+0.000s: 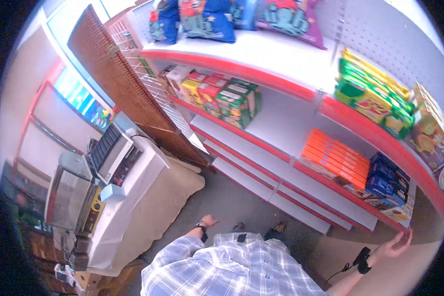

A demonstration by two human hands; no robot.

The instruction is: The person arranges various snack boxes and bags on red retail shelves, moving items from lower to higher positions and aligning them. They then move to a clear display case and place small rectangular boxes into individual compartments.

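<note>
My left hand (208,221) hangs over the floor beside my hip, with a black band at the wrist and nothing seen in it. On the right, my right hand (395,245) is raised at the end corner of a red-edged shelf (340,194); its fingers are spread and appear to touch the corner. A black device on a cord is at that wrist. The shelf carries a row of orange packages (335,159) and dark blue packages (386,181). Green and yellow snack packs (373,96) stand on the shelf above.
Blue chip bags (207,22) and a purple bag (288,20) stand on the top shelf. Small cartons (222,94) fill part of the one below. A cloth-covered table (151,207) on the left bears a glass display case (68,196). A brown wooden panel (129,81) leans behind.
</note>
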